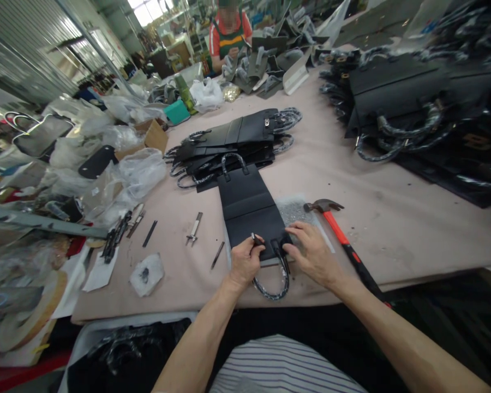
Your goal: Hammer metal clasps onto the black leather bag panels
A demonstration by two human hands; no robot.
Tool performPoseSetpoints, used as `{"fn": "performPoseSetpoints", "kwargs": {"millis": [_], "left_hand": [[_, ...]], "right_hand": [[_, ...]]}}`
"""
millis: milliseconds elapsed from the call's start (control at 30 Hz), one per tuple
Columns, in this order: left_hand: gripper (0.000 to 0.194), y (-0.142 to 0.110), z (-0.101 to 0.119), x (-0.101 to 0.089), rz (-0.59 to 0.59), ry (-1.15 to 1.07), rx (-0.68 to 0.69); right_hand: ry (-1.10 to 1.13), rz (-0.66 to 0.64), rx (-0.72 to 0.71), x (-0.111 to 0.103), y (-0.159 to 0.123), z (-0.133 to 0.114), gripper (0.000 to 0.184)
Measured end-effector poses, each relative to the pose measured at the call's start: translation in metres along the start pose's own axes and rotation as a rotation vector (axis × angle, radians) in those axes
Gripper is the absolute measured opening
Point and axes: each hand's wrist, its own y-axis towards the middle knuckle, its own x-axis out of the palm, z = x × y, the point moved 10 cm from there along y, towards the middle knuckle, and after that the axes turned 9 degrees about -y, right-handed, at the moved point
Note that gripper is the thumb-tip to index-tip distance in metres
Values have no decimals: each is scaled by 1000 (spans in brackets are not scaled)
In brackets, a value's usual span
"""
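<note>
A flat black bag panel (251,202) lies in front of me on a pale, speckled board (297,210). Wrapped in clear film, its near handle (273,296) loops over the table's front edge; the far handle (234,155) reaches toward the stacked panels. My left hand (244,262) is closed round a short, dark metal rod (256,239), held over the panel's near left part; where its lower end sits is hidden. At the panel's near right edge, beside the handle's base, the fingers and thumb of my right hand (313,252) rest apart.
A claw hammer (336,226) with a red-black handle lies right. Stacked black panels (229,136) are behind, more black bags (396,93) at far right. Left are a caliper (194,229), a thin rod (217,255) and several punches (117,236). A person (229,35) sits across the table.
</note>
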Motion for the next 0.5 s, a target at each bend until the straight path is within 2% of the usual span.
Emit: {"fn": "performPoseSetpoints", "kwargs": {"millis": [67, 133, 200, 267, 333, 367, 433, 500], "left_hand": [[15, 0, -1, 1, -1, -10, -3], [16, -1, -1, 2, -6, -17, 6], [17, -1, -1, 4, -9, -18, 16], [17, -1, -2, 5, -8, -16, 24], [17, -2, -3, 5, -3, -15, 30], [17, -2, -3, 5, -1, -15, 33], [17, -2, -4, 5, 5, -19, 30], [17, -3, -3, 4, 15, -24, 26]], "right_hand": [[-143, 89, 105, -25, -9, 29, 33], [-313, 89, 229, -43, -25, 62, 39], [-441, -26, 373, -49, -44, 97, 44], [-434, -161, 526, -49, -63, 125, 38], [-181, -276, 700, -41, -77, 140, 25], [0, -325, 769, -33, -80, 139, 21], [330, -420, 838, -20, -76, 122, 20], [542, -482, 889, -17, -66, 95, 24]]}}
